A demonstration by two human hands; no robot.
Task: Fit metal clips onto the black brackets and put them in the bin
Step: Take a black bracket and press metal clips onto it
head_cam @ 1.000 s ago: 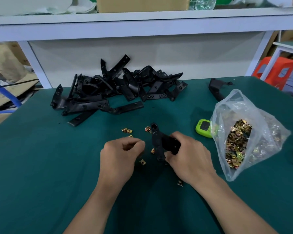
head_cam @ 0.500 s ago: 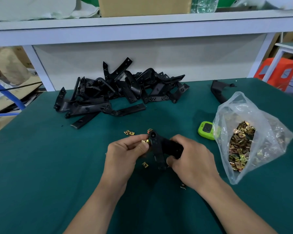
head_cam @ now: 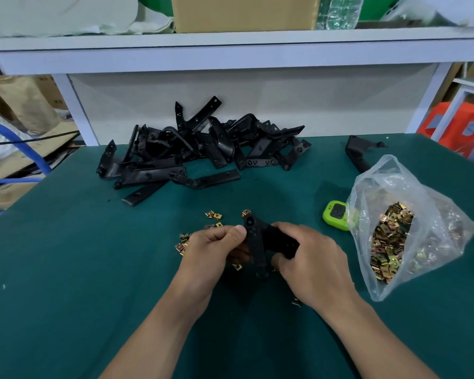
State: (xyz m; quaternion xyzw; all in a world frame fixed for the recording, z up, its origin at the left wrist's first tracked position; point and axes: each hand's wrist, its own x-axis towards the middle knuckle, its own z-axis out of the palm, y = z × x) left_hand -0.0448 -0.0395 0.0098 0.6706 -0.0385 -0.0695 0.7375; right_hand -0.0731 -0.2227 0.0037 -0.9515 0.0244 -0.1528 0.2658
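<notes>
A black bracket is held just above the green table mat, gripped by my right hand on its right arm. My left hand pinches against the bracket's left edge near its upper hole; the clip it carried is hidden under the thumb. Several loose brass clips lie on the mat just beyond and left of my hands. One more clip sits right behind the bracket's top end. A pile of black brackets lies at the back of the table.
A clear plastic bag full of brass clips lies open at the right. A small lime-green timer sits beside it. A single black bracket lies at the back right. A white shelf overhangs the back edge.
My left hand picked a clip off the mat, brought it right to the bracket's edge and now presses against it. The right hand kept hold of the bracket.
</notes>
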